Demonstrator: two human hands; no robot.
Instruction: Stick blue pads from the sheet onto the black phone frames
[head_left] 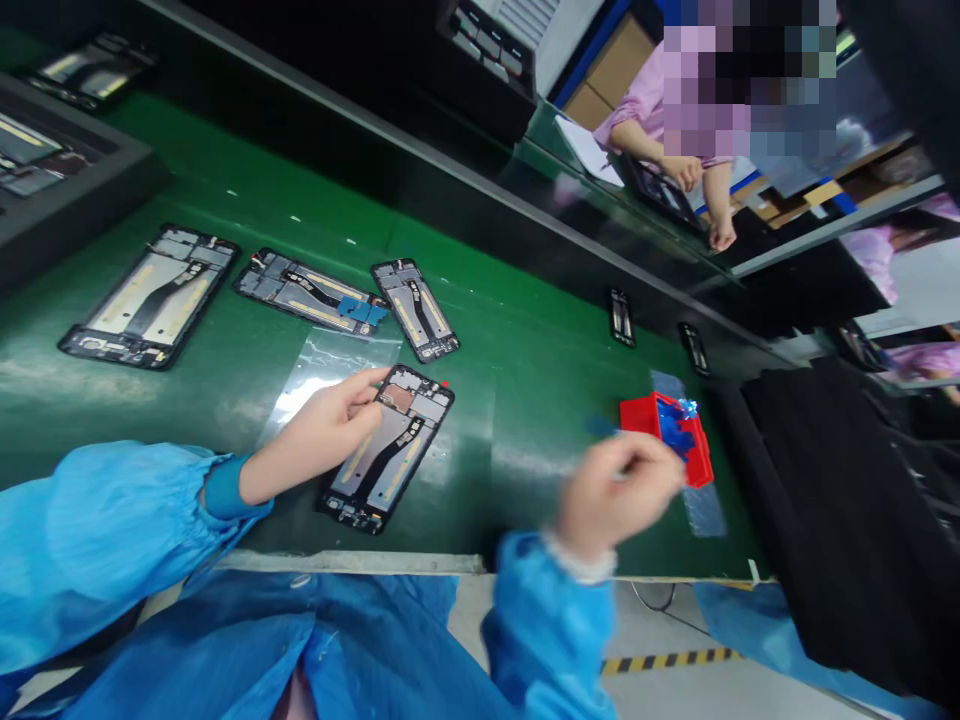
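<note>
My left hand (319, 430) grips the upper left edge of an opened phone frame (394, 450) between thumb and fingers; the frame lies tilted near the table's front edge. Black ribbon cable and grey plates show inside it. Off to the right, my right hand (619, 490) is blurred, its fingers curled into a pinch, and what they hold cannot be made out. It is just left of a red bin (701, 465) of blue film pieces (673, 430), overlapping it in view. A blurred blue patch (602, 427) shows above that hand.
More opened phone frames lie behind: one at left (154, 300), one with blue film (311, 290), a smaller-looking one (415, 310). Clear plastic sheet (300, 370) lies on the green table (532, 420). A black tray (142, 175) is far left; a co-worker's hands (682, 172) are across the bench.
</note>
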